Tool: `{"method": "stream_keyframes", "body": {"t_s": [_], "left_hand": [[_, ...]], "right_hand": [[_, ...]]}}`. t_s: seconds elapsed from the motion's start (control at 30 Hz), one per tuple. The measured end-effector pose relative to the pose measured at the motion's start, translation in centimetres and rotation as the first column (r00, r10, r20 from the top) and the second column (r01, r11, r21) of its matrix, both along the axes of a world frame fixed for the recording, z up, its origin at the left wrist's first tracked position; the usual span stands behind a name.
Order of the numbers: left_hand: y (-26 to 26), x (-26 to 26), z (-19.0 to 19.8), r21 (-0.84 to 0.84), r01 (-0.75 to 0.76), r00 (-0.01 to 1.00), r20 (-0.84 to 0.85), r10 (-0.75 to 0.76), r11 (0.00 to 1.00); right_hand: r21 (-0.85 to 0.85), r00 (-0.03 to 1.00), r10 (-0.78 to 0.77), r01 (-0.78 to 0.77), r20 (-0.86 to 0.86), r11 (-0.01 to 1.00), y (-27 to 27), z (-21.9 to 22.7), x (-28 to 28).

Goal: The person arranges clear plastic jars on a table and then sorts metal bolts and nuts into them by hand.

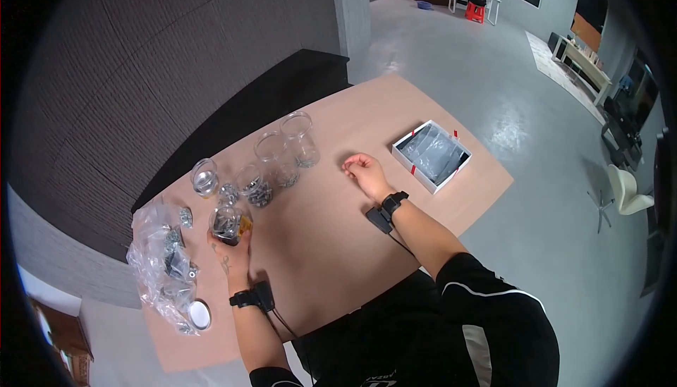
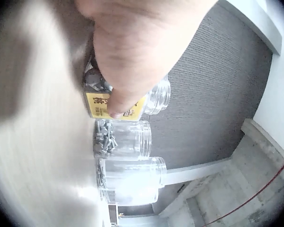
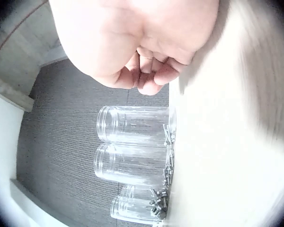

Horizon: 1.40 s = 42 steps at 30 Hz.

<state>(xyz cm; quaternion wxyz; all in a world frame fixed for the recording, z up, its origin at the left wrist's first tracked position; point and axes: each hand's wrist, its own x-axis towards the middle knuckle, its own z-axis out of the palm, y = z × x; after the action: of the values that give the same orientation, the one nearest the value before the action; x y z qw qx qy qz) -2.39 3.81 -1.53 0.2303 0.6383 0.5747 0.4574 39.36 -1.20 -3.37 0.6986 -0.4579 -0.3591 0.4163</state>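
My left hand [image 1: 230,254] grips a clear plastic jar [image 1: 224,225] with metal hardware inside, at the left of the table. In the left wrist view the thumb presses on the jar's yellow label [image 2: 98,106]. Behind it, a short jar [image 1: 261,194] holds bolts, and two taller jars [image 1: 303,142] have small screws at the bottom. Right of these jars my right hand [image 1: 367,177] stays low by the tabletop, fingers loosely curled. Nothing shows between its fingers [image 3: 150,86] in the right wrist view.
A crumpled clear plastic bag [image 1: 151,256] and small bags of hardware [image 1: 173,239] lie along the left edge, with a white lid [image 1: 199,314] near them. Another jar [image 1: 204,178] stands at the back left. A white box [image 1: 431,154] with plastic-wrapped contents sits at the right.
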Motion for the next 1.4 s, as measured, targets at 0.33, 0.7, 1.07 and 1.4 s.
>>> {"method": "stream_keyframes", "body": {"t_s": [0.33,0.7,1.07,1.4], "left_hand": [[0.1,0.0,-0.3,0.032,-0.043,0.997,-0.068,0.046,0.999],[-0.6,0.5,0.8,0.034,-0.049,0.992,-0.116,0.053,0.998],[-1.3,0.7,1.8,-0.043,-0.051,0.997,-0.057,0.049,0.998],[-1.2,0.7,1.9,-0.109,-0.068,0.992,-0.109,0.056,0.992]], "right_hand": [[-0.001,1.000,-0.017,0.017,-0.004,1.000,0.1,0.0,-0.1],[-0.037,0.993,-0.088,0.091,0.077,0.995,0.2,0.0,-0.4],[-0.115,0.980,-0.129,0.147,0.150,0.983,-1.4,1.5,-2.3],[-0.138,0.945,-0.178,0.222,0.274,0.965,-1.4,0.9,-2.7]]}}
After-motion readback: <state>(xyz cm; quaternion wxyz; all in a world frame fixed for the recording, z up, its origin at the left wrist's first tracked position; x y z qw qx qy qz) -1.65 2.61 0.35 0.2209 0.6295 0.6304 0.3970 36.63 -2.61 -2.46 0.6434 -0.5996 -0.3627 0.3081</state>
